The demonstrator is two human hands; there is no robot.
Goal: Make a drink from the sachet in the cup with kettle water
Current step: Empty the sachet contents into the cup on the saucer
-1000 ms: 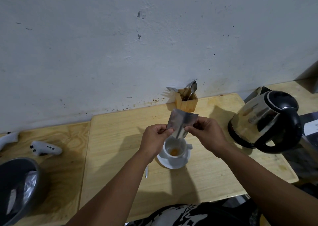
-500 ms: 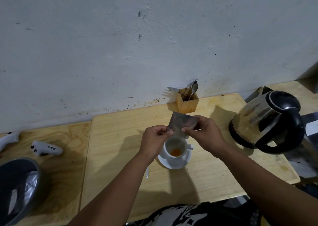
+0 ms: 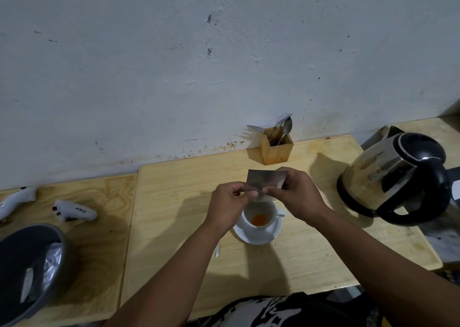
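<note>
A silver sachet (image 3: 266, 181) is held flat and level just above the white cup (image 3: 270, 209). My left hand (image 3: 227, 206) pinches its lower left edge and my right hand (image 3: 296, 197) grips its right side. The cup stands on a white saucer (image 3: 258, 236) in the middle of the wooden table (image 3: 174, 202), and orange powder (image 3: 259, 219) lies in its bottom. A steel kettle (image 3: 388, 177) with a black handle and lid stands at the right of the table.
A wooden holder (image 3: 276, 150) with a spoon and forks stands against the wall behind the cup. Two white handheld devices (image 3: 74, 211) lie at the left. A grey bin (image 3: 32, 269) with foil inside sits at the lower left. A small white object (image 3: 217, 249) lies beside my left forearm.
The sachet has turned from tilted, with one corner dipping toward the cup, to level. Both hands stay on it above the cup.
</note>
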